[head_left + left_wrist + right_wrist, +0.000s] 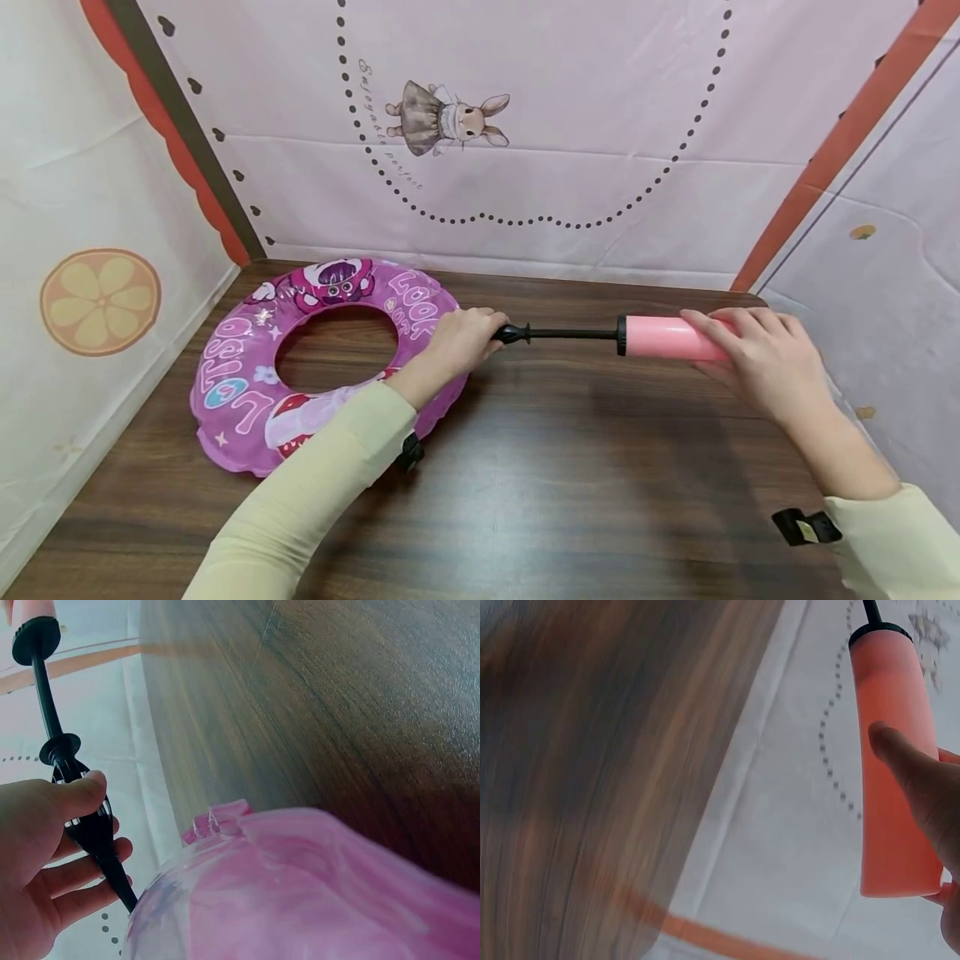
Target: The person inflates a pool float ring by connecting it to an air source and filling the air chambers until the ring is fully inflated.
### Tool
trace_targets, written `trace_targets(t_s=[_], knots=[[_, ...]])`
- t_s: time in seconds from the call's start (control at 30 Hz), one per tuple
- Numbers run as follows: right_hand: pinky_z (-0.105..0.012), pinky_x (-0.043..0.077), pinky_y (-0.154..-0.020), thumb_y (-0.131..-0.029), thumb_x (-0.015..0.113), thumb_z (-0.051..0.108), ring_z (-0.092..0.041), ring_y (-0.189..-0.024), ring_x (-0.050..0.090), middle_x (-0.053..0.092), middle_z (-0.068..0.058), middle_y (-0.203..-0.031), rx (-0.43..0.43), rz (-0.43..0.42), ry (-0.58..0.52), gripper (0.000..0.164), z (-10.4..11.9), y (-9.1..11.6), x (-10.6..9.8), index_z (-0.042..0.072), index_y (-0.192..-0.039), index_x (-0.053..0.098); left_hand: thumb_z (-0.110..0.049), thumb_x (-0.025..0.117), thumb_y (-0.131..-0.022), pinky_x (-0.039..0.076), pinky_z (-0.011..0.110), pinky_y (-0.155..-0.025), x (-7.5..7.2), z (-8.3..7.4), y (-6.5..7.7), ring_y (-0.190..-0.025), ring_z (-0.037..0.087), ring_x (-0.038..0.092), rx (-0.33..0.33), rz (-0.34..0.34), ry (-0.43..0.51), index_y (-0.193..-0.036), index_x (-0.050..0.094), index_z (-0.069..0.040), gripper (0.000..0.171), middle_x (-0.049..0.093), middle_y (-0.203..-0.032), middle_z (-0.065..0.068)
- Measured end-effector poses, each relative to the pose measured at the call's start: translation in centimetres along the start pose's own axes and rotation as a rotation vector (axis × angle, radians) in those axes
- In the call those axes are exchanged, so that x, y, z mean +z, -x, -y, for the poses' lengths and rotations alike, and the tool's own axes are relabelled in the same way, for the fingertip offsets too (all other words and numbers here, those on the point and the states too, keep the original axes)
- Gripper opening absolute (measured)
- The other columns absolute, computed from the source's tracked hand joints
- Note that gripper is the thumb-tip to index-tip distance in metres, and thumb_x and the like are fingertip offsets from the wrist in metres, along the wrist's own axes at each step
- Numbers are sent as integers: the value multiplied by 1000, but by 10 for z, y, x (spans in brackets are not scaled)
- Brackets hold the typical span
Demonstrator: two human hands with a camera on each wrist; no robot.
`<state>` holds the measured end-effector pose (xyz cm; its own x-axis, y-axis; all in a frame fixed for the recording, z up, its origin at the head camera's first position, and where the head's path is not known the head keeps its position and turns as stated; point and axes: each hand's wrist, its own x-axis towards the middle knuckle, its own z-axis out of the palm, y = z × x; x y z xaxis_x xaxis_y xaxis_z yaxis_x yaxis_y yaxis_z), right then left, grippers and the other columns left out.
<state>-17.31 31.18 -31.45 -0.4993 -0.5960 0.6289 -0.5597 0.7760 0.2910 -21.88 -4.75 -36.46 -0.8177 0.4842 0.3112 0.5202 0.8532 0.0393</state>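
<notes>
A pink hand pump (660, 337) lies level above the table, its black rod (573, 334) drawn out toward the left. My right hand (772, 358) grips the pink barrel, thumb along its side in the right wrist view. My left hand (468, 337) holds the black nozzle end (94, 832) between thumb and fingers, and the nozzle's tip meets the swim ring in the left wrist view. The purple inflatable swim ring (232, 367), printed with letters and a cartoon figure, lies on the table under my left forearm. It looks rounded, with wrinkles along its seam.
The brown wooden table (525, 500) is bounded by a pale printed cloth (600, 108) at the back and by similar cloth on both sides. Black straps (806, 527) sit at my wrists, below pale yellow sleeves (322, 475).
</notes>
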Motion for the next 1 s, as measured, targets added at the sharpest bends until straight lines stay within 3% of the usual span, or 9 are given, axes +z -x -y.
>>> trace_targets(t_s=[0.07,0.17,0.27,0.33,0.6,0.83,0.93,1.0], knots=[[-51,39,-63,-92,28,61,-39,-84,55,61,-15,-92,-15,0,-7,58,9,-5,6,20,-122,57,-27,70,-81,52,36,-57,0,-1,-1,-77,21,65,10,-12,1,-102,65,-16,24,67,-91,-1],[-49,40,-61,-85,54,49,-37,-82,55,61,-13,-92,-48,-16,-9,48,27,-18,19,20,-122,57,-26,71,-80,52,36,-57,1,-2,-1,-77,22,65,15,-22,6,-102,65,-16,25,67,-91,-1],[-48,40,-62,-70,72,31,-36,-80,55,60,-13,-91,-61,-33,-2,53,44,-31,32,19,-120,58,-24,71,-79,52,36,-57,2,-4,-2,-77,22,65,19,-31,3,-101,66,-15,24,67,-89,0],[-48,40,-64,-68,77,26,-35,-81,55,60,-12,-91,-58,-32,12,54,54,-38,38,19,-118,58,-23,71,-79,52,37,-57,2,-5,-2,-76,22,65,19,-37,-4,-100,66,-15,23,67,-88,0],[-47,41,-66,-60,84,26,-32,-80,55,60,-10,-88,-58,-44,17,60,69,-50,47,20,-115,58,-23,72,-79,52,37,-59,1,-3,-2,-78,22,65,2,-31,21,-102,66,-16,25,68,-90,0],[-46,41,-64,-62,81,31,-33,-84,56,62,-11,-91,-60,16,-45,66,52,-35,34,20,-122,58,-25,71,-80,52,36,-60,-1,-1,-1,-79,21,65,2,-1,29,-102,65,-16,24,68,-91,-1],[-46,40,-63,-67,75,35,-35,-84,56,62,-12,-91,-55,52,-48,63,39,-25,27,21,-125,56,-25,71,-80,53,36,-60,-1,-1,-1,-80,21,65,6,8,18,-102,65,-17,24,68,-92,-2],[-47,40,-62,-77,64,48,-36,-83,56,62,-13,-90,-44,59,-45,56,29,-18,21,21,-125,55,-26,70,-81,53,36,-60,-1,-1,0,-81,21,65,10,9,7,-103,65,-17,24,68,-92,-2]])
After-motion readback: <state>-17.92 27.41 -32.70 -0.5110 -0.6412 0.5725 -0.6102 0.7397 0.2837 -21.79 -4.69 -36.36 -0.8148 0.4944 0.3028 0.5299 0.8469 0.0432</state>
